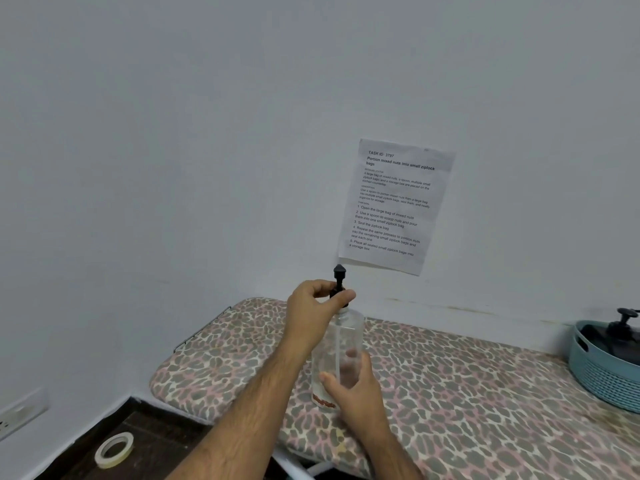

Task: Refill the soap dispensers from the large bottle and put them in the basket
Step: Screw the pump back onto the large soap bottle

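A clear soap dispenser point(337, 355) stands upright on the leopard-print ironing board point(450, 393), near its rounded end. The left hand point(313, 311) comes over the top of it, fingers and thumb curled round the black collar of the pump point(339, 280), whose nozzle sticks up above the knuckles. The right hand point(353, 386) wraps the lower body of the dispenser, thumb in front and fingertips showing blurred through the clear plastic; a thin tube runs down inside it. Both forearms cross in front of the dispenser's base, so I cannot tell how much liquid sits in it. Well off to the dispenser's right, at the edge of the board, is a blue basket point(602, 379) with a dark pump bottle point(623, 332) in it. On the wall just behind the dispenser hangs a printed sheet point(394, 206). Down to its left, on a dark surface below the board, lies a roll of tape point(114, 449).
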The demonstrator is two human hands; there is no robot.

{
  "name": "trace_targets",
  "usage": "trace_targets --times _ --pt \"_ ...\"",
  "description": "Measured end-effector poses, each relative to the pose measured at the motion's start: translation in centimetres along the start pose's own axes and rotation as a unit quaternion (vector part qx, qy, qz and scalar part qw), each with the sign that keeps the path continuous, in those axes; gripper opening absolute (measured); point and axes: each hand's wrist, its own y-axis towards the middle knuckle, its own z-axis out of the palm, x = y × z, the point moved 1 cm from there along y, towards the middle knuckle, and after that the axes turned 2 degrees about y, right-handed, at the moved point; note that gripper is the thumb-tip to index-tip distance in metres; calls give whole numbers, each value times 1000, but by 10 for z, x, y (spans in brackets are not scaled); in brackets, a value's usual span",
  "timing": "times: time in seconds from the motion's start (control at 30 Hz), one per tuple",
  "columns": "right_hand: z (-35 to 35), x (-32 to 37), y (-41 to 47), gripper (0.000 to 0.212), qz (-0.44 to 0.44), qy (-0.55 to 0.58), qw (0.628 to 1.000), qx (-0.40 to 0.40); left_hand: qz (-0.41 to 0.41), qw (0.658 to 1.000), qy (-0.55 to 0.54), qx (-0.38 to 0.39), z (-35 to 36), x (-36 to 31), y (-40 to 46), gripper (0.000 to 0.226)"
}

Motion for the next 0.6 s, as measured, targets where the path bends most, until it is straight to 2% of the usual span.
trace_targets --times 0.07,0.17,0.27,0.43,0.53,0.6 --pt "0 1 0 70 -2 2 1000 -2 -7 1000 -21 16 -2 -2 0 19" --pt "0 1 0 76 3 -5 1000 -5 0 1000 -18 25 -8 2 1 29" --pt "1 -4 2 91 15 -16 1000 -4 -8 999 -2 33 -9 2 -2 19" --pt "2 -7 4 95 24 -18 999 -11 -10 998 -7 60 1 -4 -3 22" --pt "2 -10 6 101 26 -18 999 -7 18 999 24 42 4 -1 -1 23" --pt "2 -9 6 94 22 -17 1000 -5 15 1000 12 24 2 2 1 24"
